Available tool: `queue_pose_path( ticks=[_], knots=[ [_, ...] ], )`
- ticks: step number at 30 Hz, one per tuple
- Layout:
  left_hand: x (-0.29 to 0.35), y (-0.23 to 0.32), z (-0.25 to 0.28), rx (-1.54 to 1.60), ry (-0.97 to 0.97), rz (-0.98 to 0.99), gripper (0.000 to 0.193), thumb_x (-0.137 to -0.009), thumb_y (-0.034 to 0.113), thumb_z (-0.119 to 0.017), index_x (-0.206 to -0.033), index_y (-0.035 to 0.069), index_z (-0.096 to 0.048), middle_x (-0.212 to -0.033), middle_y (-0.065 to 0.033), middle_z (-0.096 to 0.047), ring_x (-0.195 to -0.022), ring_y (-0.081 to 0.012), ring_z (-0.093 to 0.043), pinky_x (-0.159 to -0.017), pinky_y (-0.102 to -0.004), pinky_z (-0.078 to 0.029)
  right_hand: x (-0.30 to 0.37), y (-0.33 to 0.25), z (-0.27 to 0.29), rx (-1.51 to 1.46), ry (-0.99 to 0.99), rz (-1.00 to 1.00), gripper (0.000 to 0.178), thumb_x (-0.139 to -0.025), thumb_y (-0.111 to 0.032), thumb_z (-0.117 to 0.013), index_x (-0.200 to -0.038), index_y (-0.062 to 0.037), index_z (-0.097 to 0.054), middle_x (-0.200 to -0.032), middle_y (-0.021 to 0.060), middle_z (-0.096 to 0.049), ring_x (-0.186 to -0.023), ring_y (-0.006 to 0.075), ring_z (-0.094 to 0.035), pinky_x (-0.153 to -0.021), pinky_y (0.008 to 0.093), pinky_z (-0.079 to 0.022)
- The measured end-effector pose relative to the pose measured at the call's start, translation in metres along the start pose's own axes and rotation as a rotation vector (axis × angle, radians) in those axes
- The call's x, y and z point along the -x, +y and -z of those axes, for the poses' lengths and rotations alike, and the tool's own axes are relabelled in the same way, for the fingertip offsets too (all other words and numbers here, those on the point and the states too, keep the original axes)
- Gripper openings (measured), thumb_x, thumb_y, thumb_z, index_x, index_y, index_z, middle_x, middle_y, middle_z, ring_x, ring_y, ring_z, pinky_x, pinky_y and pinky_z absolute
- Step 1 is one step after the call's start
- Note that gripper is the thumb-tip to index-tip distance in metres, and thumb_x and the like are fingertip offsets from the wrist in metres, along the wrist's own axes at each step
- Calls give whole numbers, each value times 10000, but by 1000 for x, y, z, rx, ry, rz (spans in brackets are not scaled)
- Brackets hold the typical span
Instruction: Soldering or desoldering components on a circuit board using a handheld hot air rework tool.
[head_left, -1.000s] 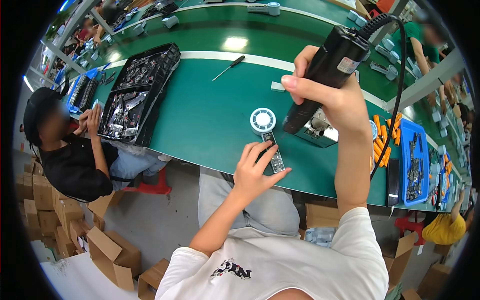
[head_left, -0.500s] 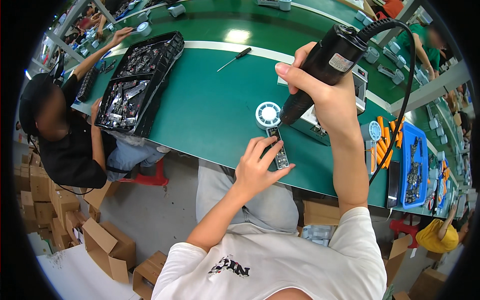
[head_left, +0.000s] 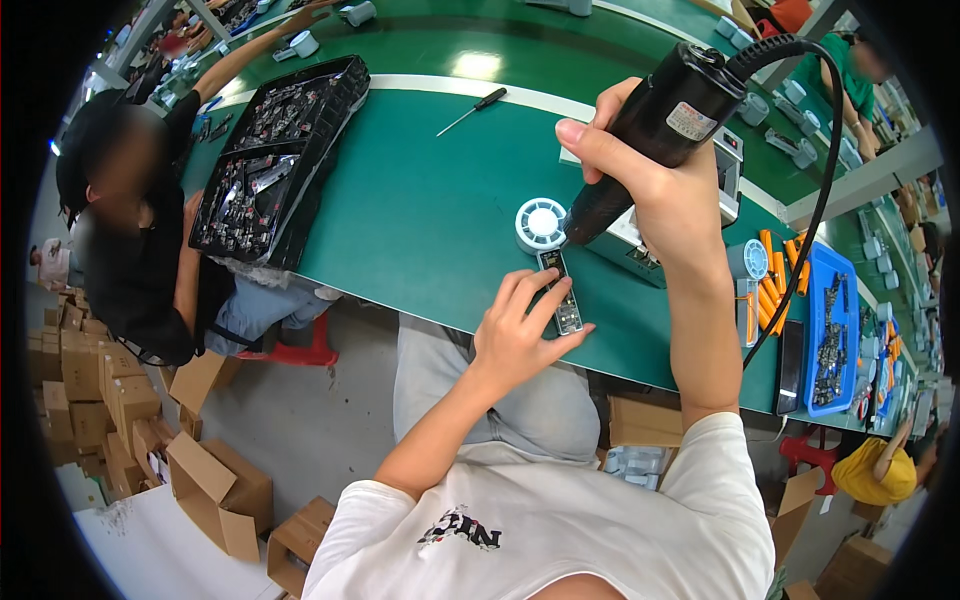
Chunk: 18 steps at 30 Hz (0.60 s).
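Note:
My right hand (head_left: 655, 185) is wrapped round a black electric screwdriver (head_left: 650, 135), its cable curving over to the right. The screwdriver's narrow end points down at the joint between head and handle of a small pale-blue handheld fan (head_left: 541, 225); whether the bit touches is hidden. The fan lies on the green table with its handle (head_left: 568, 312) open, showing a circuit board. Fingertips of my left hand (head_left: 515, 335) rest on the handle and its thumb is against the lower end, gripping it.
A grey-white box-like device (head_left: 630, 250) stands behind my right hand. Beyond lies a screwdriver (head_left: 475, 110). At left is a black tray (head_left: 285, 165) of circuit boards; at right, orange cylinders (head_left: 773, 280) and a blue tray (head_left: 830, 395). A co-worker (head_left: 130, 260) sits at left.
My hands, the electric screwdriver and the fan hold nearly the same pose. At left, the co-worker's raised arm has stretched farther across, and a pale-blue fan lies near it.

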<state>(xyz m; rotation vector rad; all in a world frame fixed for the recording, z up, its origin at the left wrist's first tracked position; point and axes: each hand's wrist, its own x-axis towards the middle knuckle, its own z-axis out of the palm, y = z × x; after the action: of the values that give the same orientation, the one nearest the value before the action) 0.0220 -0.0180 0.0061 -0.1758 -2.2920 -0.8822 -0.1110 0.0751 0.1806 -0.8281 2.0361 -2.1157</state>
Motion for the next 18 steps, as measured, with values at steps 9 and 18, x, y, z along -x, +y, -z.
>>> queue_pose_path(
  ticks=[9,18],
  knots=[
    [0,-1,0,-4,-6,8,561,-623,246,-937,-1076,-2,-719,-1140,-127,-662,-999,-332,-629,-821,-410,-563,-5,7,2,5,-181,-48,265,-761,-37,-820,-840,-76,-570,-749,-5,-589,-677,92,-579,-618,246,-446],
    [0,1,1,22,-3,-11,566,-637,242,-931,-1099,-6,-717,-1157,-128,-661,-1004,-337,-629,-835,-412,-559,-8,7,12,-83,-354,-55,298,-742,-18,-823,-823,-82,-544,-744,-12,-550,-670,79,-527,-608,251,-422]
  ],
)
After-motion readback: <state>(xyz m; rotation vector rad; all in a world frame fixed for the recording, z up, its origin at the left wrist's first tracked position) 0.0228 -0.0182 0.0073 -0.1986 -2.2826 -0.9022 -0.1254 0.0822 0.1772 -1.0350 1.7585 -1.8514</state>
